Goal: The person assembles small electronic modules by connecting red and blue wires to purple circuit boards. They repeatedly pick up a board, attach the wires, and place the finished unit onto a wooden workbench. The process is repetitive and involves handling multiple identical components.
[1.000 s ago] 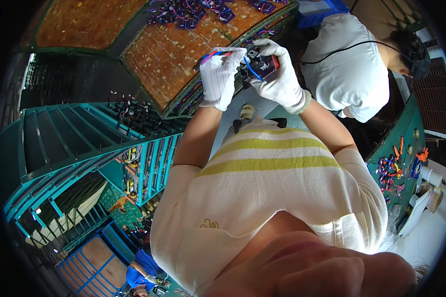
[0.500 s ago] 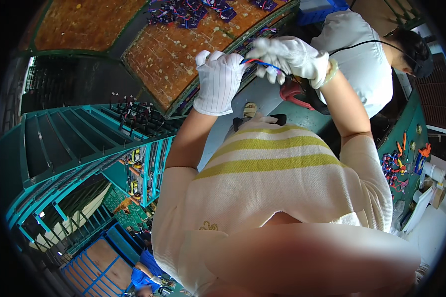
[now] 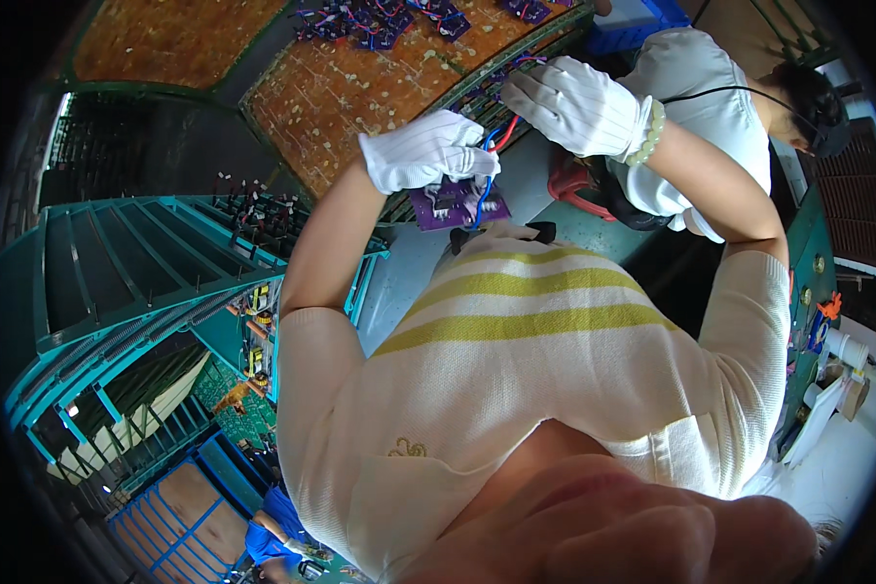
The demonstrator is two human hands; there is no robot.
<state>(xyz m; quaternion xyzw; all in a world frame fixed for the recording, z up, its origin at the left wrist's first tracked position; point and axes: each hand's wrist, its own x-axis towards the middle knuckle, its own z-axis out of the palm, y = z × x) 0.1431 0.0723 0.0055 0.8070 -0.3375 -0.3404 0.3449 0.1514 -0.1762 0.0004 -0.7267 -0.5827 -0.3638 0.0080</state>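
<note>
A purple circuit board (image 3: 440, 207) with pale and dark parts hangs just below my left hand (image 3: 426, 154). That hand wears a white striped glove, its fingers closed at the board's upper edge beside the wires. A blue wire (image 3: 481, 195) loops down over the board, and a red wire (image 3: 506, 133) rises from my left fingertips. My right hand (image 3: 582, 109), gloved in white too, is curled at the upper end of the red wire. Its fingertips are partly hidden behind the glove.
A worn brown tabletop (image 3: 331, 102) ahead carries several wired purple boards (image 3: 380, 24). A person in a pale top (image 3: 696, 117) sits close on the right by a red chair (image 3: 574, 190). To the left stands a teal rack (image 3: 146, 263); a blue crate (image 3: 638, 29) is at the far right.
My left hand has turned and come lower, bringing the purple board into view beneath it. My right hand has turned over, its fingers now curled at the red wire's end.
</note>
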